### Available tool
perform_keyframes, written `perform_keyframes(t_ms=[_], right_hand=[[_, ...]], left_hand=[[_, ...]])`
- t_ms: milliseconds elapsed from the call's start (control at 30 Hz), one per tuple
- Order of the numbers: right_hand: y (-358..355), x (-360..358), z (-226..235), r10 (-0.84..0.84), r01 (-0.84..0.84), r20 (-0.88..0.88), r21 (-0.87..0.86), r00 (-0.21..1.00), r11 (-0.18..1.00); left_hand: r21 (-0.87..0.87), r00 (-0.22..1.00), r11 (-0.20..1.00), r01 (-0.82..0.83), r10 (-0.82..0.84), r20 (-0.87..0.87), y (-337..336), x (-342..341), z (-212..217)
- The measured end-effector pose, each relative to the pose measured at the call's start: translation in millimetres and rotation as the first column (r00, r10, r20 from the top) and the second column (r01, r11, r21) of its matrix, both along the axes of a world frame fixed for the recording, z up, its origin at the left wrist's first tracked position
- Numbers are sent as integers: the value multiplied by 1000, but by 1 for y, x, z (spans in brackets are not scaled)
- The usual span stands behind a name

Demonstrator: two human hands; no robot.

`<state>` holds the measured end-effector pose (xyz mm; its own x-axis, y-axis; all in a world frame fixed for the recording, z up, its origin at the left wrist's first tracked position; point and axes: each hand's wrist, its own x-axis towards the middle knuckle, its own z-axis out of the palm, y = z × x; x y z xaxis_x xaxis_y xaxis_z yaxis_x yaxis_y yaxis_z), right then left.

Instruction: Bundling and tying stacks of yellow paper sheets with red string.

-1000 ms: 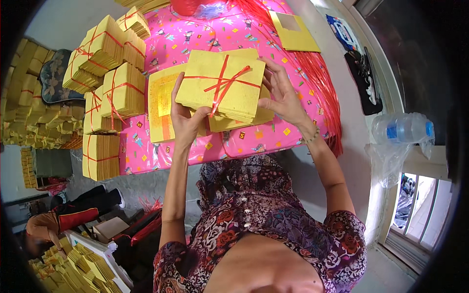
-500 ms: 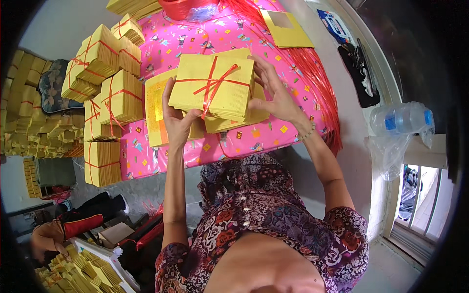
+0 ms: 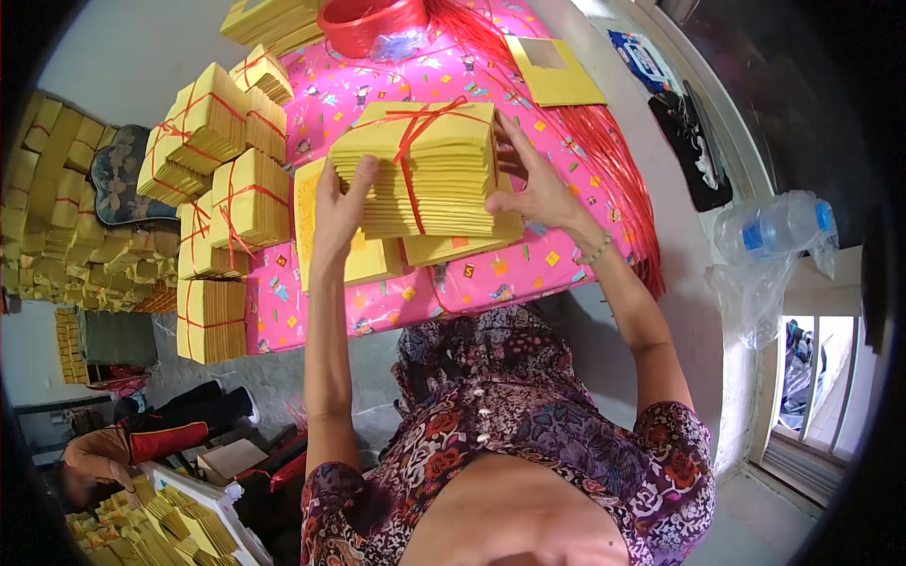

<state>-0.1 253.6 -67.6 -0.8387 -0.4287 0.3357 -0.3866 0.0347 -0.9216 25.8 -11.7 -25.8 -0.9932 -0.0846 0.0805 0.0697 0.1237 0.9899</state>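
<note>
Between my two hands is a thick bundle of yellow paper [image 3: 429, 184], tied crosswise with red plastic ribbon [image 3: 409, 151] that is knotted on top. Its layered front side faces me, tilted up. My left hand [image 3: 342, 203] grips the left end, thumb on the front. At the right end, my right hand [image 3: 538, 184] presses with its thumb low on the front and its fingers behind. Under the bundle, more yellow paper [image 3: 377, 262] lies on the pink patterned table cover [image 3: 377, 316], partly hidden.
Several tied yellow bundles [image 3: 250, 203] are stacked along the table's left side. Red ribbon strands [image 3: 623, 179] hang down the right edge, below a yellow sheet [image 3: 557, 80]. A red basin [image 3: 373, 24] stands at the back. Another person [image 3: 142, 443] is at lower left; a plastic bottle [image 3: 779, 226] lies at right.
The bundle has tipped, so its layered front side now shows instead of mostly its top. My left thumb has moved up the front. The view has shifted slightly.
</note>
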Motion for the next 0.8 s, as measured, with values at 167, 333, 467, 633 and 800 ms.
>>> perform_keyframes(t_ms=[167, 333, 467, 633, 800], right_hand=[[10, 8, 15, 162, -84, 520, -171, 839, 982], [11, 5, 1, 49, -79, 697, 11, 716, 997], [15, -1, 3, -132, -33, 433, 354, 892, 935], [17, -7, -15, -153, 125, 291, 114, 944, 986], [-15, 2, -15, -89, 141, 325, -141, 942, 980]], left_hand=[[-165, 958, 978, 126, -77, 277, -26, -8, 13], [-140, 930, 978, 154, -95, 355, -12, -9, -2], [-97, 936, 986, 138, -98, 337, -16, -10, -18], [-89, 972, 990, 109, -88, 217, -10, -12, -39], [279, 974, 955, 97, -149, 172, 14, -4, -39]])
